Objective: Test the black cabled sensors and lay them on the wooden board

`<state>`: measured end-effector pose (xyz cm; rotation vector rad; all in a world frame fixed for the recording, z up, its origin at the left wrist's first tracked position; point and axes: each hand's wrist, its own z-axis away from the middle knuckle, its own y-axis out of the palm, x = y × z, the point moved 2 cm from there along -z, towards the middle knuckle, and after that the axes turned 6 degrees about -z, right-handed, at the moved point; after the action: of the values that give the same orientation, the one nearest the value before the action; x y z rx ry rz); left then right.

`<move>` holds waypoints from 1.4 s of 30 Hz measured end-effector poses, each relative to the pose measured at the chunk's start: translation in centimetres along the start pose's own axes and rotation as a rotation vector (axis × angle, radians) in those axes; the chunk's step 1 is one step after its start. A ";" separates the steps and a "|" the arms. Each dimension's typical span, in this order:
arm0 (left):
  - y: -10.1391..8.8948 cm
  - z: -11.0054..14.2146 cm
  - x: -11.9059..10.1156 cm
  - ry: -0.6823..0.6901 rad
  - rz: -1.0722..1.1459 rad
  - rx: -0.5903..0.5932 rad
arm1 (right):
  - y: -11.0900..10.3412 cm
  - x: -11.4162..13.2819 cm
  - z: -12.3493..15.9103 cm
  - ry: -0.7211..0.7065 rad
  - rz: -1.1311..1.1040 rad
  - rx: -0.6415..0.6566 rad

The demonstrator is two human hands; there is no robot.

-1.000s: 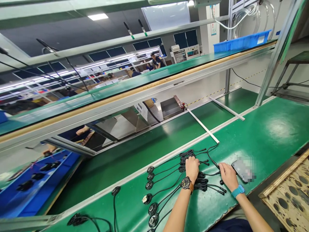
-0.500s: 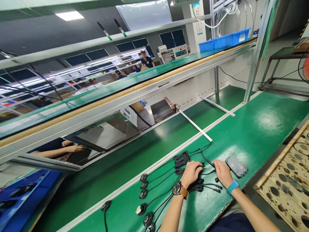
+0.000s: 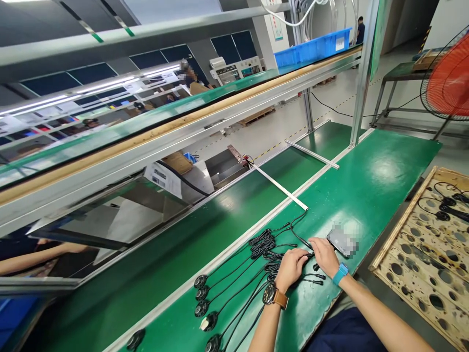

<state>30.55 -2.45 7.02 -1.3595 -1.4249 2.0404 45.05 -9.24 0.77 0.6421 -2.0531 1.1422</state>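
Observation:
My left hand [image 3: 291, 268], with a brown-strapped watch at the wrist, is closed on the end of a black cable. Close against its fingertips, my right hand [image 3: 324, 255] pinches another black cable [image 3: 299, 236] that runs from the end of a white strip [image 3: 282, 187]. The two cable ends meet between my fingers, which partly hide them. Bundled black cables [image 3: 262, 243] lie beside my left hand, with round black camera-like units [image 3: 201, 293] at their far ends. One unit [image 3: 208, 321] has a pale piece on it. Loose connectors [image 3: 318, 279] lie below my hands.
A phone [image 3: 339, 242] lies just beyond my right hand on the green bench [image 3: 388, 171]. To the right stands a wooden board with holes [image 3: 410, 274], and a red fan [image 3: 449, 78] behind it. A raised rail [image 3: 205, 128] crosses above; a co-worker's arm [image 3: 44, 256] shows at left.
My hands have come together, bringing the two cable ends to meet between the fingers. The view has shifted to the right, showing more of the fan and the holed board.

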 end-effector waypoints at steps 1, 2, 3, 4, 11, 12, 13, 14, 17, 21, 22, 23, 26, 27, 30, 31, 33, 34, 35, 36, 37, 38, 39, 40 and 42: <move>0.0 0.0 0.0 -0.004 -0.009 -0.005 | 0.1 0.0 0.0 -0.002 0.009 0.009; 0.1 0.0 0.0 -0.008 -0.017 -0.011 | 0.1 0.1 0.0 -0.006 0.022 0.019; 0.1 0.0 0.0 -0.011 -0.025 -0.016 | 0.2 0.1 0.0 -0.010 0.039 0.029; 0.2 0.0 0.0 -0.014 -0.035 -0.021 | 0.2 0.1 0.0 -0.013 0.061 0.037; 0.9 0.3 -0.4 -0.044 -0.154 -0.105 | -0.1 0.7 -0.1 -0.030 0.151 0.030; 1.0 0.4 -0.5 -0.050 -0.163 -0.124 | -0.1 0.9 -0.1 -0.042 0.161 0.027; 1.1 0.4 -0.5 -0.054 -0.169 -0.140 | -0.1 1.0 -0.1 -0.056 0.173 0.024; 1.2 0.5 -0.5 -0.054 -0.172 -0.153 | -0.1 1.1 -0.1 -0.069 0.186 0.019; 1.4 0.7 -0.4 -0.048 -0.172 -0.173 | 0.1 1.2 -0.1 -0.092 0.207 0.000; 1.4 0.9 -0.4 -0.053 -0.154 -0.187 | 0.3 1.1 0.0 -0.105 0.203 -0.018; 1.4 1.0 -0.5 -0.053 -0.144 -0.186 | 0.3 1.1 0.1 -0.119 0.199 -0.020; 1.3 1.0 -0.5 -0.052 -0.132 -0.182 | 0.3 1.1 0.1 -0.139 0.194 -0.021; 1.1 1.0 -0.7 -0.049 -0.094 -0.161 | 0.4 1.2 0.3 -0.192 0.189 -0.030; 1.0 1.0 -0.7 -0.050 -0.084 -0.160 | 0.5 1.2 0.4 -0.197 0.190 -0.038; 1.1 1.1 -0.6 -0.068 -0.068 -0.171 | 0.8 0.9 0.5 -0.182 0.187 -0.077; 1.1 1.1 -0.6 -0.076 -0.067 -0.178 | 0.9 0.8 0.5 -0.179 0.183 -0.086; 1.3 1.1 -0.4 -0.089 -0.066 -0.186 | 1.1 0.6 0.5 -0.195 0.179 -0.088; 1.3 1.1 -0.4 -0.091 -0.064 -0.188 | 1.1 0.7 0.6 -0.210 0.178 -0.084; 1.3 1.2 -0.4 -0.090 -0.060 -0.191 | 1.0 0.7 0.6 -0.221 0.178 -0.079; 1.3 1.2 -0.5 -0.088 -0.057 -0.192 | 0.8 0.8 0.6 -0.226 0.180 -0.075; 1.3 1.2 -0.5 -0.088 -0.053 -0.193 | 0.6 1.0 0.5 -0.225 0.183 -0.072; 1.3 1.2 -0.6 -0.089 -0.050 -0.192 | 0.4 1.1 0.5 -0.217 0.188 -0.068; 1.3 1.2 -0.7 -0.092 -0.049 -0.194 | 0.3 1.2 0.4 -0.205 0.195 -0.065; 1.3 1.2 -0.8 -0.097 -0.052 -0.196 | 0.2 1.3 0.3 -0.193 0.204 -0.062; 1.3 1.1 -1.0 -0.107 -0.065 -0.207 | 0.1 1.3 0.2 -0.170 0.221 -0.054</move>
<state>30.42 -4.35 6.47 -1.2777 -1.7445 1.9973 44.09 -9.51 1.63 0.5100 -2.3383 1.1846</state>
